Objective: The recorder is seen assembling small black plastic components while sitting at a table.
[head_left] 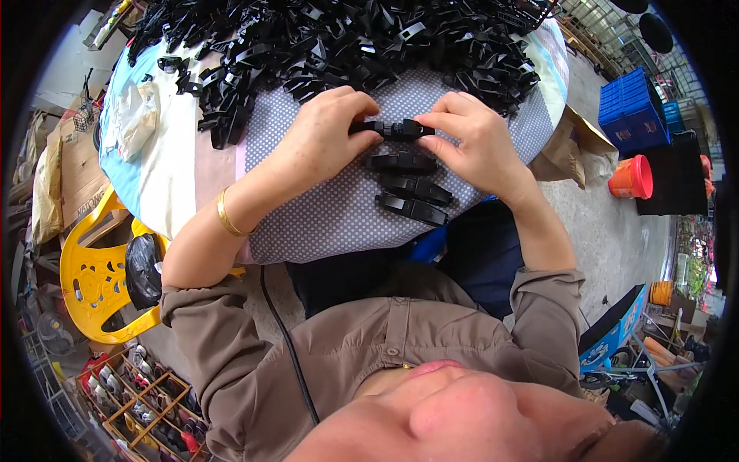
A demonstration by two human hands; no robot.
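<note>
A dark black plastic part [394, 130] lies level between my hands, just above the dotted cloth. My left hand [332, 131] pinches its left end with thumb and fingers. From the other side my right hand [471, 138] grips the right end between thumb and forefinger. Nearer to me, three similar black pieces sit in a short row: an upper one [402, 162], a middle one [416, 189] and a lower one [412, 209]. Beyond my hands spreads a big heap of black plastic parts [331, 46]. The pieces' exact kind is not clear.
A patterned cloth covers the round table [308, 223]. On its left lies a clear plastic bag [140, 119]. A yellow plastic chair [92, 269] stands to the left. At the right are a blue crate [633, 108], a red bucket [631, 177] and a brown paper bag [573, 150].
</note>
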